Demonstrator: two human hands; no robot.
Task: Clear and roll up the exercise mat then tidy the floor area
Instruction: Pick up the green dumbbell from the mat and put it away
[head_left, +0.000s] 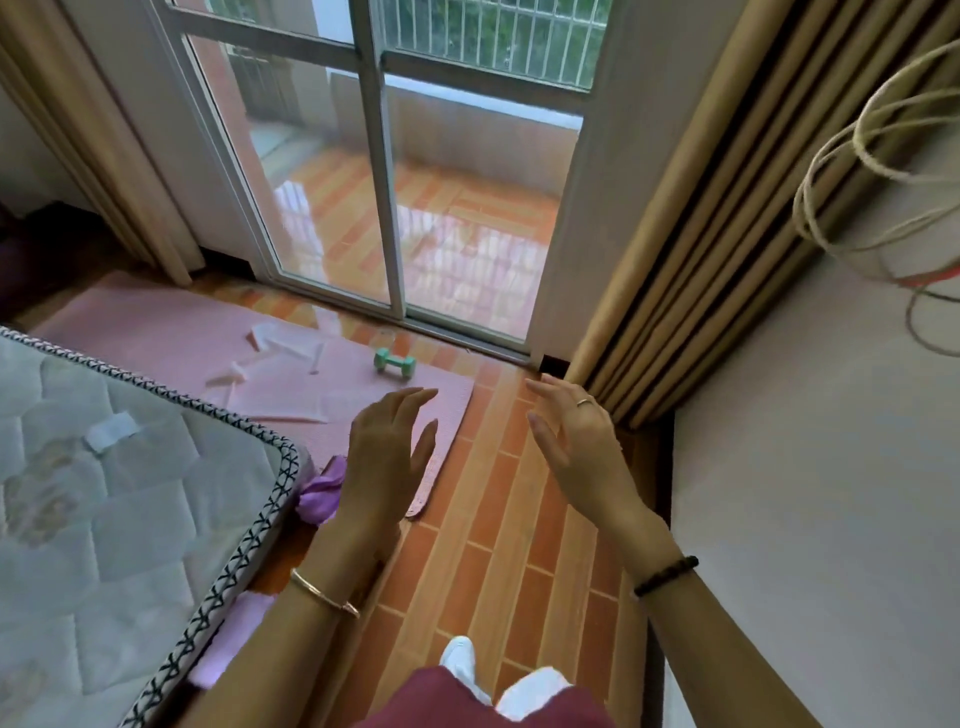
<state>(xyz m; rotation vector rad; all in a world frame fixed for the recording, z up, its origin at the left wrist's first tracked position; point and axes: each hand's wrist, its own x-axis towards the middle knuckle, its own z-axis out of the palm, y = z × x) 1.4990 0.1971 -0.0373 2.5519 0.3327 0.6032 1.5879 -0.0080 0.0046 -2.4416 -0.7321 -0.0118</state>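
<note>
The exercise mat (156, 332) lies flat on the floor in the middle left of the frame. Nothing has been cleared off it yet, and that is the main risk. If it is rolled as it stands, the green dumbbell (393, 360) near its far edge would get trapped or roll off toward the sliding glass door (384, 182). The scattered white paper pieces (283, 343) would be wound into the roll or creased. A purple cloth (322, 493) is bunched at the mat's near corner, right beside the mattress (130, 467), and could catch in the first turn. The mattress hides the mat's left edge, so I cannot tell whether it pins the mat; if it does, pulling would drag or skew the roll.

Both hands are held out above the floor, empty. The left hand (387, 447) is over the mat's near end with fingers spread and relaxed. The right hand (576, 441) is open over bare tiles.

The floor (493, 519) is glossy orange brick-pattern tile and looks slippery under a sliding mat. A tan curtain (701, 234) hangs at the right, and coils of rope (857, 156) hang on the wall at the upper right.
</note>
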